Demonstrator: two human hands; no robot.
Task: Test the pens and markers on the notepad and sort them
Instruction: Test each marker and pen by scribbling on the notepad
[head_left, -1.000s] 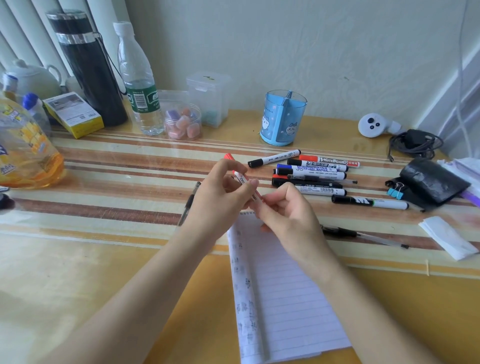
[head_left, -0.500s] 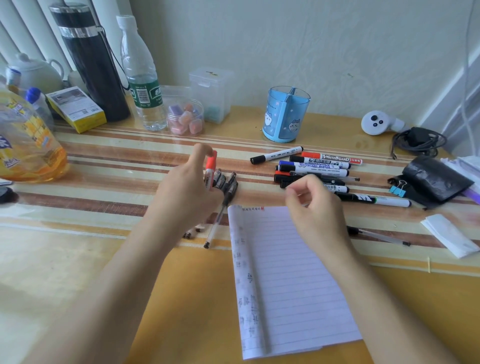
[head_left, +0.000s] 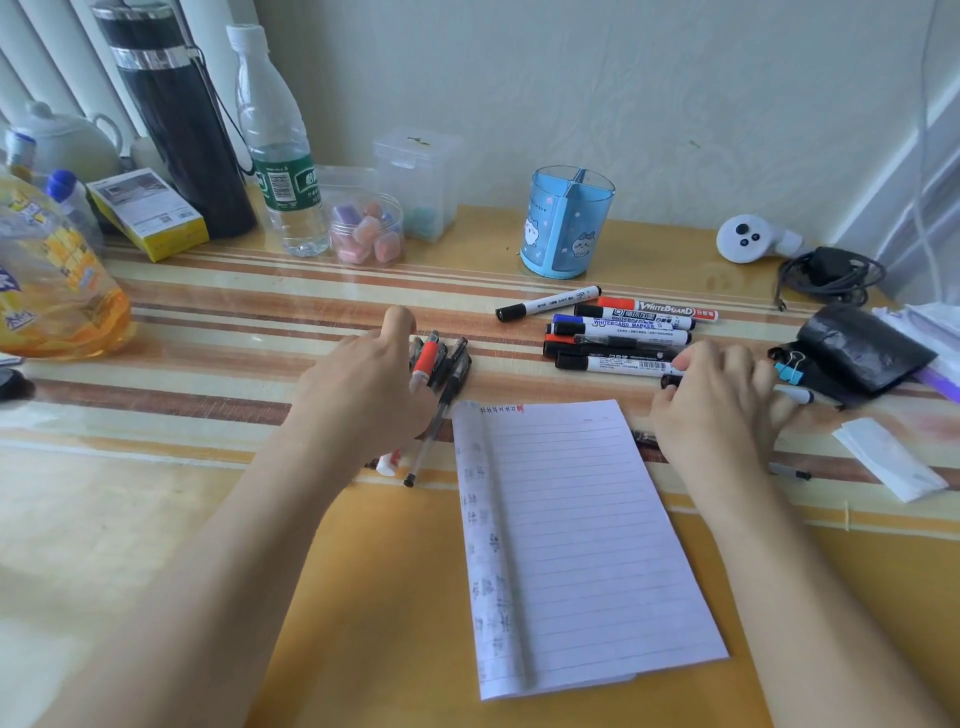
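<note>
A lined notepad (head_left: 576, 530) lies open on the desk in front of me. To its left my left hand (head_left: 363, 389) holds a red-capped pen (head_left: 427, 357) down against a small group of black gel pens (head_left: 452, 366); the pen's white end (head_left: 387, 462) shows below my palm. Behind the pad's right corner several whiteboard markers (head_left: 623, 332) lie side by side. My right hand (head_left: 722, 400) curls over a black-capped marker (head_left: 671, 382) at the near edge of that group. A slim black pen (head_left: 789, 473) lies partly hidden under that wrist.
A blue divided pen cup (head_left: 569, 223) stands behind the markers. At the back left stand a water bottle (head_left: 280, 156), a black flask (head_left: 176, 119), a jar of erasers (head_left: 366, 234) and a yellow bottle (head_left: 52, 280). A black pouch (head_left: 862, 353), binder clips (head_left: 789, 364) and folded paper (head_left: 888, 457) lie at right.
Both hands parted from above the pad. My left hand carried the red-capped pen left and lowered it onto the gel pens. My right hand moved right and came down on the black-capped marker.
</note>
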